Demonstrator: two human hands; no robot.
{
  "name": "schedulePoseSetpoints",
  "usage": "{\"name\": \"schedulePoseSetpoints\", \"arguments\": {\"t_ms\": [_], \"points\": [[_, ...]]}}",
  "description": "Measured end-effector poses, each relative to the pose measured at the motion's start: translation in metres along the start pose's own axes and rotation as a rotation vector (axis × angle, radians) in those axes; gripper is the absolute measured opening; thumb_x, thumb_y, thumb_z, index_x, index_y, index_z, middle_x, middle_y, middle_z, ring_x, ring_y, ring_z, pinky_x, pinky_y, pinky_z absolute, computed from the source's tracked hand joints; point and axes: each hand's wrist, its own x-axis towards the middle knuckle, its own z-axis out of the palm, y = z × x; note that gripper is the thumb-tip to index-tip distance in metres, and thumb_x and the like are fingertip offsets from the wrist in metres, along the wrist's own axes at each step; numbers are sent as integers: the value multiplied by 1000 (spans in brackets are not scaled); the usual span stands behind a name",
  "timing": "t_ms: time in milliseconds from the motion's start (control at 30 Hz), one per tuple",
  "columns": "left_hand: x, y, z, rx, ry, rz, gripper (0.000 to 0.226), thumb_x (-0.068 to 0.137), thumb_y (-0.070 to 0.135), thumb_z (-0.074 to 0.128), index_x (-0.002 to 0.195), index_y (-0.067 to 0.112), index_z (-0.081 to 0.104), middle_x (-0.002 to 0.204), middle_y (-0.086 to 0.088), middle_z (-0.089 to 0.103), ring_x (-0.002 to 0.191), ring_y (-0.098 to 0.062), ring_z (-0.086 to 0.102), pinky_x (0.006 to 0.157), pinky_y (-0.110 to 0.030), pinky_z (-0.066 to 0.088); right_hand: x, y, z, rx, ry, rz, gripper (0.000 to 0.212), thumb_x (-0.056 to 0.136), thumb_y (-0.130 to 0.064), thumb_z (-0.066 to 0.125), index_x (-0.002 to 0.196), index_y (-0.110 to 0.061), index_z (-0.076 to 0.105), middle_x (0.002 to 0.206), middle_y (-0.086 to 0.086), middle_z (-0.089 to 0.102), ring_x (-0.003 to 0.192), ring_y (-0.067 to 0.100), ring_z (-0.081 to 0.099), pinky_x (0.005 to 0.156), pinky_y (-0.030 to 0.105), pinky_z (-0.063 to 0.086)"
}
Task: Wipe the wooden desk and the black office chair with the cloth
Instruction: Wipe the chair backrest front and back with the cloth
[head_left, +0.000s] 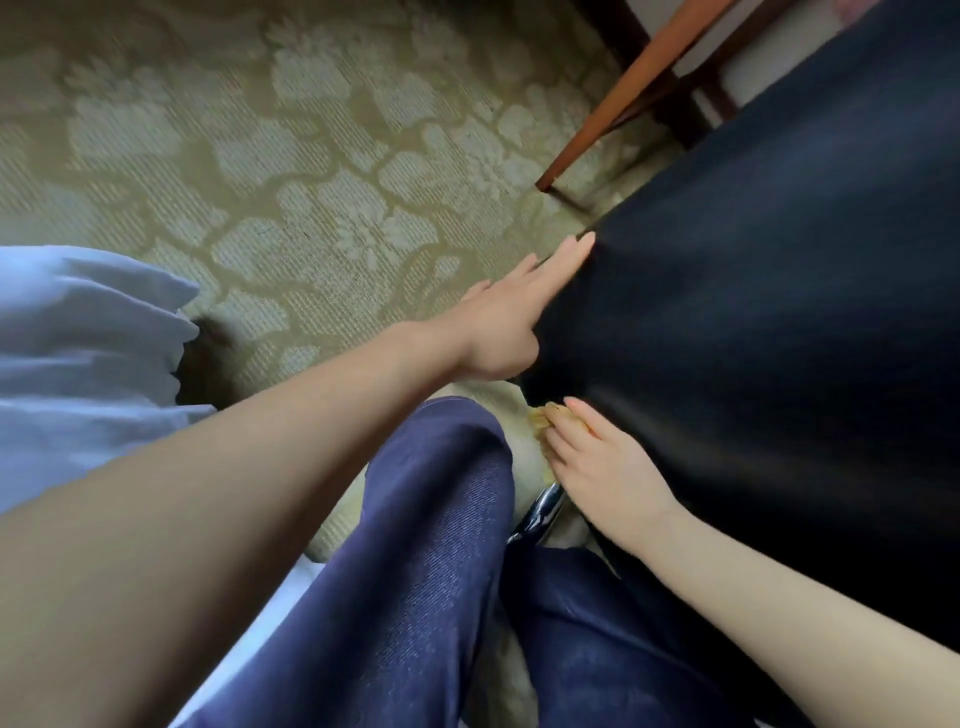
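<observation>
The black office chair (769, 291) fills the right side of the head view, its smooth dark surface close to me. My left hand (511, 317) lies flat against the chair's left edge, fingers stretched out, holding nothing. My right hand (597, 462) presses a small yellow cloth (543, 418) against the chair's lower edge; only a scrap of the cloth shows past my fingers. A wooden desk leg (618, 98) slants across the top right. A chrome part of the chair's frame (540, 512) shows below my right hand.
Patterned green-beige carpet (291, 171) covers the floor. White bedding (88, 353) hangs at the left. My legs in dark blue jeans (426, 561) are at the bottom centre, close to the chair.
</observation>
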Motion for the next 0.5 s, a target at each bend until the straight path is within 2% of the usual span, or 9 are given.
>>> {"name": "schedulePoseSetpoints", "arguments": {"t_ms": [33, 67, 100, 133, 167, 233, 300, 400, 500], "points": [[0, 4, 3, -28, -6, -22, 102, 74, -17, 32, 149, 34, -12, 159, 13, -12, 147, -16, -4, 117, -44, 17, -12, 2, -6, 73, -72, -20, 44, 70, -21, 77, 108, 0, 69, 118, 16, 65, 117, 32, 57, 116, 45, 18], [-1, 9, 8, -54, -4, -21, 100, 76, -18, 32, 149, 34, -13, 159, 12, -13, 147, -17, -1, 116, -41, 21, -30, 7, -6, 51, -48, -22, 48, 67, -20, 80, 110, 0, 68, 119, 16, 65, 117, 32, 57, 116, 46, 12], [-2, 11, 10, -85, 5, -38, 99, 77, -18, 33, 149, 33, -13, 159, 11, -13, 147, -17, 2, 115, -36, 23, -46, 11, -13, 26, -42, -12, 42, 72, -18, 75, 110, -1, 68, 120, 15, 65, 117, 31, 57, 116, 45, 7], [-3, 13, 11, -111, 19, -48, 98, 78, -19, 32, 150, 32, -12, 159, 11, -13, 147, -17, 3, 114, -31, 24, -61, 13, -17, -1, 22, -2, 32, 82, -16, 64, 111, -2, 69, 120, 14, 64, 117, 30, 58, 117, 44, 3], [-3, 13, 12, -124, 29, -57, 97, 78, -19, 31, 150, 31, -11, 159, 10, -13, 147, -18, 4, 113, -27, 23, -73, 17, -22, -11, 60, 23, 32, 91, -11, 46, 112, -2, 69, 120, 14, 65, 117, 29, 58, 117, 44, 3], [-5, 17, 12, -117, 25, -69, 95, 79, -18, 29, 151, 31, -9, 160, 9, -9, 147, -19, 6, 109, -20, 18, -94, 24, -33, 17, 119, 117, 54, 99, -1, 15, 114, -1, 67, 120, 14, 65, 117, 28, 58, 116, 43, 8], [-7, 18, 11, -84, 44, -83, 92, 82, -15, 30, 152, 30, -8, 161, 3, -1, 146, -22, 13, 104, -17, 19, -107, 28, -43, 1, 187, 174, 61, 101, 0, 3, 120, 2, 61, 124, 15, 62, 120, 29, 56, 114, 42, 12], [-13, 25, 8, -18, 28, -103, 92, 83, -13, 32, 151, 34, -9, 160, -10, 7, 143, -30, 23, 106, -27, 28, -116, 38, -57, -46, 261, 267, 48, 103, -1, 14, 126, 2, 56, 131, 15, 57, 123, 30, 53, 115, 43, 14], [-21, 28, 5, 55, -30, -93, 97, 78, -15, 30, 150, 38, -8, 160, -13, 3, 146, -29, 16, 112, -32, 25, -113, 52, -70, -84, 329, 338, 34, 97, -4, 37, 125, 0, 57, 130, 15, 57, 125, 32, 51, 117, 44, 13]]}}
